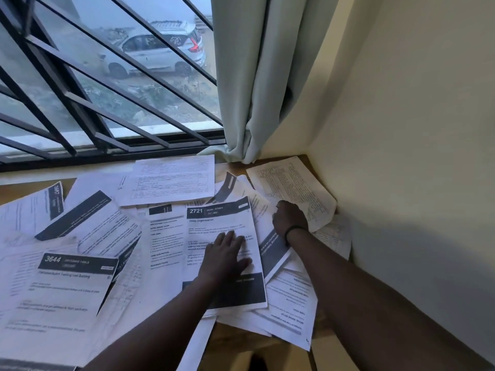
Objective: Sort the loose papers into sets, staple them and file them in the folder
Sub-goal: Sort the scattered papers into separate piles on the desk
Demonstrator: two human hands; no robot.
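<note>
The loose papers (112,236) lie all over the wooden desk (325,349), one on top of another, and some point different ways. The sheet marked 2721 (222,231) lies on top in the middle of the mess. I think things could go wrong here. The papers overlap so much that pulling one sheet could drag its neighbours along, and sheets from different sets could get mixed. Some sheets to the right of sheet 2721 hang close to the desk's front edge, so a push could slide them off. I see no stapler and no folder, so they may be buried or out of view. The left hand (227,255) lies flat on sheet 2721, fingers straight and a little spread, pressing it down. The right hand (290,218) is just to the right of sheet 2721, on the papers near the wall (401,129). Its fingers look bent down onto a sheet, but I cannot tell if it grips one. A curtain (257,76) hangs behind sheet 2721, beside the barred window (93,103).
</note>
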